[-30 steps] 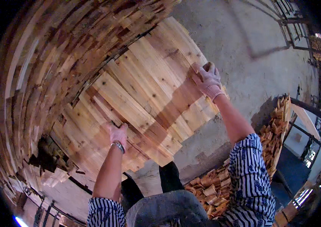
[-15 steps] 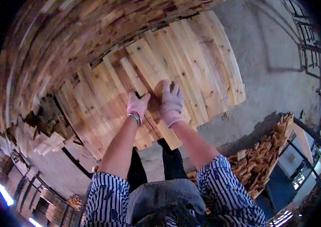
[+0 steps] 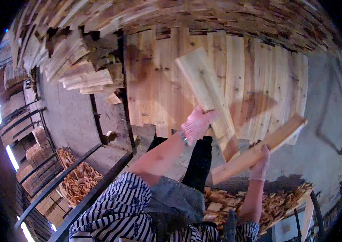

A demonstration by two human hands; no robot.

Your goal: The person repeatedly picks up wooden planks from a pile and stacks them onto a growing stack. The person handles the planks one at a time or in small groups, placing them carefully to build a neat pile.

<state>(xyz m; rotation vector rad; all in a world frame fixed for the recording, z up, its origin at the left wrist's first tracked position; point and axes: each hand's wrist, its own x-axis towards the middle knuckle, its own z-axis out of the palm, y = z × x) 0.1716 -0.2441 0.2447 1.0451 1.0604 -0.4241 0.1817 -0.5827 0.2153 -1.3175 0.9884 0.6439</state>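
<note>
Gripping: our left hand (image 3: 197,124) is closed on a pale plank (image 3: 207,97), lifted over the near edge of the board panel (image 3: 259,76) | our right hand (image 3: 259,163) is clamped on a second plank (image 3: 259,148) | risk: we judge either one-handed hold could slip, dropping wood toward the offcut pile (image 3: 276,203).

We see a pale plank (image 3: 207,94) tilted above the row of boards (image 3: 259,80), a darker plank (image 3: 259,149) slanting just below it
</note>
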